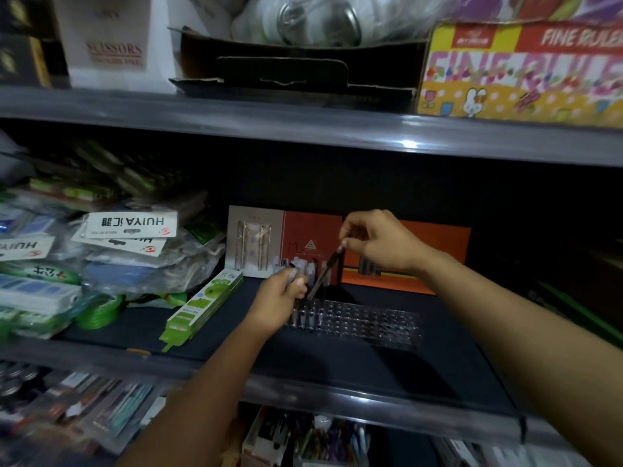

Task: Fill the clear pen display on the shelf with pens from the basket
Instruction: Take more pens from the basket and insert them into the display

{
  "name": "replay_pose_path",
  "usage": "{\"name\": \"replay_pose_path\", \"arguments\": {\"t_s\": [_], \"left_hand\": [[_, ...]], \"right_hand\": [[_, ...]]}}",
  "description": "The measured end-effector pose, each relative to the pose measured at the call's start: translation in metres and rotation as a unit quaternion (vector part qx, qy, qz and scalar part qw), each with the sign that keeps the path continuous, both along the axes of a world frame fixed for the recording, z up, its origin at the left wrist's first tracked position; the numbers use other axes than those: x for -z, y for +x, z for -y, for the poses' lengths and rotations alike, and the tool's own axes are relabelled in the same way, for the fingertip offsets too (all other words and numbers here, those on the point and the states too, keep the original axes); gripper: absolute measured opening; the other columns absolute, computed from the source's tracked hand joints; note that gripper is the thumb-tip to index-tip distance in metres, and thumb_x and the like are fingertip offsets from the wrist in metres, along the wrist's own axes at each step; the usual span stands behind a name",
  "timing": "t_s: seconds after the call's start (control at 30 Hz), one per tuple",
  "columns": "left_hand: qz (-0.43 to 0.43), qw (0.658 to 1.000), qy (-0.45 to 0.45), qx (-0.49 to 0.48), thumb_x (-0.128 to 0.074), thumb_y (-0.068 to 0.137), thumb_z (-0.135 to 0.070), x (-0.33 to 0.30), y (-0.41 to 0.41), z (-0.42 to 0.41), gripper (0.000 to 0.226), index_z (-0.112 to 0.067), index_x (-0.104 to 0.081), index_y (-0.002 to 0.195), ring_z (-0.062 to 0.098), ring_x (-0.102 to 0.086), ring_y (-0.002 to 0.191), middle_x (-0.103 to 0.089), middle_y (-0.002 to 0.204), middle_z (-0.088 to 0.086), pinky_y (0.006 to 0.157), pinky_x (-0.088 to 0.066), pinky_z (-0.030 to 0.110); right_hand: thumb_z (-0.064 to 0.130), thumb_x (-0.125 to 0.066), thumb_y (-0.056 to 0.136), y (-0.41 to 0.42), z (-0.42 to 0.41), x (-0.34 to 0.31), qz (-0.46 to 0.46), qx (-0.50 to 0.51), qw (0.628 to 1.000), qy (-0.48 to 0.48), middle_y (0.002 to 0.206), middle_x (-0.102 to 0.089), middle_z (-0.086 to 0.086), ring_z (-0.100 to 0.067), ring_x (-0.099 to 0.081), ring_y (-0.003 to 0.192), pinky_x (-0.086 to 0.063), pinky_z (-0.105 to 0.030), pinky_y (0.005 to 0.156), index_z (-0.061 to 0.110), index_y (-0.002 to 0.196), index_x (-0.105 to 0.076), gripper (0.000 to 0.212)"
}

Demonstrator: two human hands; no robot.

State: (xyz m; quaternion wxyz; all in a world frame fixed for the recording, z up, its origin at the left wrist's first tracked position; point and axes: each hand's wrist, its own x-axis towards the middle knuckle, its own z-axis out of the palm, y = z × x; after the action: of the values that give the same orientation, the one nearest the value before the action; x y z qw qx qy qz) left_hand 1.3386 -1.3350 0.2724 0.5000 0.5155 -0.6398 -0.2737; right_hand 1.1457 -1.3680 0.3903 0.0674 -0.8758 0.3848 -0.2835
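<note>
Right hand (377,246) pinches one dark pen (325,271) by its top, tip angled down at the clear pen display (367,326) just below both hands. Left hand (281,299) grips a bunch of pens (298,266), caps up.

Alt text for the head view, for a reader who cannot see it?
The right hand lowers a dark pen into the clear pen display on a dim shop shelf, while the left hand holds a bundle of pens.

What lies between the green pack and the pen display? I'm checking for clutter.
Only the left hand, gripping a bunch of pens, between green pack and display, head view.
</note>
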Motion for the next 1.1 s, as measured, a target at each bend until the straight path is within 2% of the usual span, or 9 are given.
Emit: {"name": "replay_pose_path", "arguments": {"t_s": [0.1,0.17,0.27,0.33,0.43,0.7,0.97,1.03,1.1], "left_hand": [[0.040,0.999,0.003,-0.016,-0.042,0.099,-0.018,0.001,0.006,-0.001,0.021,-0.004,-0.057,0.096,0.012,-0.054,0.065,-0.056,0.072,0.001,0.065,-0.044,0.028],[0.078,0.996,-0.016,-0.029,-0.043,0.099,-0.020,0.000,0.007,-0.001,0.024,0.000,-0.057,0.096,0.010,-0.048,0.063,-0.051,0.069,-0.001,0.063,-0.040,0.029],[0.091,0.995,-0.027,-0.034,-0.045,0.099,-0.020,0.001,0.006,0.000,0.025,0.002,-0.058,0.097,0.010,-0.052,0.081,-0.056,0.082,-0.002,0.076,-0.039,0.026],[0.095,0.995,-0.017,-0.036,-0.046,0.099,-0.021,0.003,0.006,0.002,0.024,0.000,-0.058,0.100,0.016,-0.056,0.100,-0.063,0.102,0.006,0.085,-0.038,0.024],[0.104,0.994,-0.011,-0.039,-0.046,0.099,-0.024,0.005,0.008,0.004,0.026,-0.001,-0.058,0.102,0.018,-0.058,0.107,-0.065,0.113,0.009,0.087,-0.042,0.027],[0.108,0.993,-0.020,-0.049,-0.047,0.098,-0.025,0.012,0.012,0.009,0.028,0.001,-0.057,0.093,0.029,-0.060,0.082,-0.063,0.085,0.017,0.069,-0.039,0.031],[0.114,0.992,-0.017,-0.046,-0.048,0.097,-0.023,0.012,0.006,0.010,0.025,-0.016,-0.045,0.073,0.006,-0.041,0.061,-0.044,0.065,-0.006,0.057,-0.030,0.026],[0.111,0.993,-0.017,-0.043,-0.048,0.097,-0.022,0.012,0.005,0.010,0.029,-0.023,-0.043,0.069,0.003,-0.041,0.061,-0.043,0.064,-0.009,0.056,-0.030,0.024],[0.105,0.994,-0.006,-0.033,-0.048,0.097,-0.022,0.012,0.005,0.009,0.019,-0.013,-0.056,0.082,0.010,-0.052,0.071,-0.055,0.074,-0.003,0.062,-0.035,0.025]], "right_hand": [[0.007,-0.063,0.086,-0.002,0.002,-0.002,-0.015,0.019,1.000,-0.014,0.068,-0.063,0.004,-0.002,-0.052,0.058,-0.040,-0.013,0.054,0.009,0.086,-0.068,0.005],[0.007,-0.062,0.086,-0.001,0.004,0.001,-0.030,0.028,0.999,-0.011,0.069,-0.062,0.003,-0.006,-0.055,0.059,-0.045,-0.021,0.057,0.009,0.087,-0.067,0.006],[0.007,-0.060,0.087,0.003,0.011,0.010,-0.055,0.031,0.998,-0.007,0.077,-0.066,-0.008,-0.022,-0.062,0.068,-0.052,-0.038,0.063,0.009,0.087,-0.065,0.005],[0.007,-0.060,0.087,0.007,0.015,0.016,-0.074,0.035,0.997,-0.008,0.076,-0.065,-0.009,-0.024,-0.061,0.068,-0.051,-0.040,0.063,0.009,0.087,-0.064,0.005],[0.008,-0.059,0.087,0.013,0.019,0.024,-0.093,0.038,0.995,0.001,0.076,-0.063,-0.008,-0.024,-0.060,0.067,-0.049,-0.038,0.060,0.011,0.087,-0.063,0.005],[0.008,-0.059,0.088,0.028,0.028,0.036,-0.144,0.034,0.989,0.005,0.072,-0.057,-0.001,-0.019,-0.054,0.067,-0.040,-0.030,0.058,0.010,0.086,-0.063,0.004],[0.008,-0.064,0.086,0.039,0.040,0.055,-0.173,0.038,0.984,0.025,0.081,-0.061,-0.005,-0.024,-0.060,0.077,-0.053,-0.042,0.067,0.012,0.088,-0.055,0.010],[0.007,-0.065,0.085,0.039,0.044,0.059,-0.168,0.033,0.985,0.033,0.081,-0.063,-0.002,-0.021,-0.061,0.077,-0.054,-0.043,0.070,0.014,0.085,-0.058,0.009],[0.008,-0.065,0.086,0.037,0.045,0.061,-0.159,0.026,0.986,0.041,0.080,-0.063,0.000,-0.020,-0.062,0.078,-0.055,-0.042,0.071,0.015,0.086,-0.061,0.008]]}}
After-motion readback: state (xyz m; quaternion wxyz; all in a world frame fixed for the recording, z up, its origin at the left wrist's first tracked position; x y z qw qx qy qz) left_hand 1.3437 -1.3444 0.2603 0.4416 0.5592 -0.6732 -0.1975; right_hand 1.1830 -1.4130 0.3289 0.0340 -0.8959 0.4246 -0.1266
